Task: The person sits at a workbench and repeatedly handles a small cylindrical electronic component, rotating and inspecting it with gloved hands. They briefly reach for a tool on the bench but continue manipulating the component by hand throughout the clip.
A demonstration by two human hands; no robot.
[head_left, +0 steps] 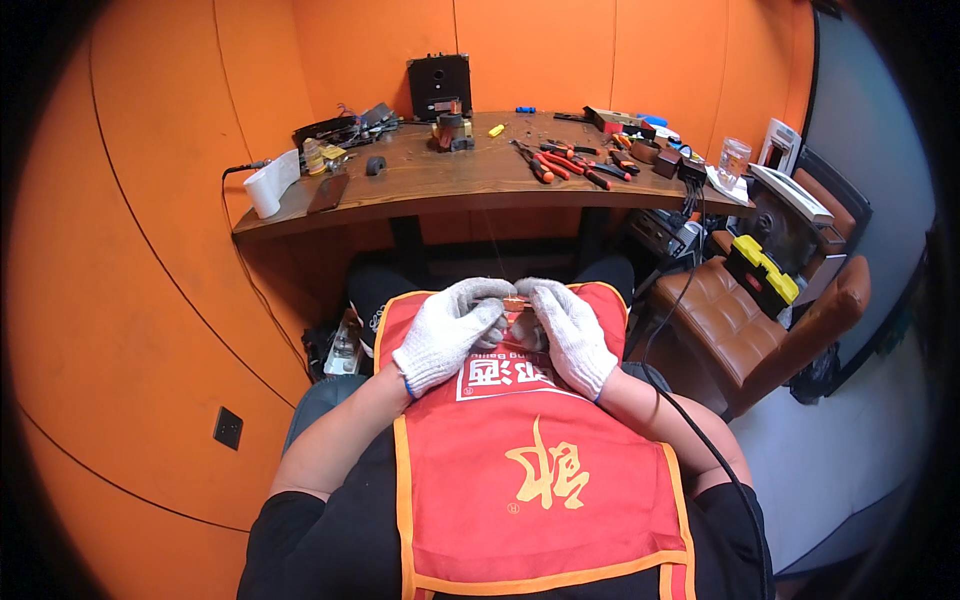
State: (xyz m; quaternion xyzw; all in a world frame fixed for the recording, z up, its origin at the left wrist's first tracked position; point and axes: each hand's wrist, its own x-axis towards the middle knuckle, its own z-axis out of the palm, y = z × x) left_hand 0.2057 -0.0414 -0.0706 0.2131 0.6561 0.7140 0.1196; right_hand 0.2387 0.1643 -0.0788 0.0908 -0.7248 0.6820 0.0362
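Observation:
Over my lap, both hands in white knitted gloves meet at a small copper-coloured piece [516, 304]; its exact kind is too small to make out. My left hand [455, 330] pinches its left end with thumb and fingers. My right hand [570, 335] closes on the right end, its fingertips partly hidden behind the thumb. A hair-thin strand seems to rise from the piece toward the desk edge. Beneath the hands lies a red apron [540, 450] with orange trim, spread over my chest and lap.
Ahead stands a brown wooden desk [420, 190]. On it are red-handled pliers [560, 165], a paper roll [272, 186], a black box [439, 85] and a glass [733, 158]. A brown chair [725, 315] with a yellow-and-black toolbox [762, 272] is at right. A black cable [700, 440] crosses my right arm.

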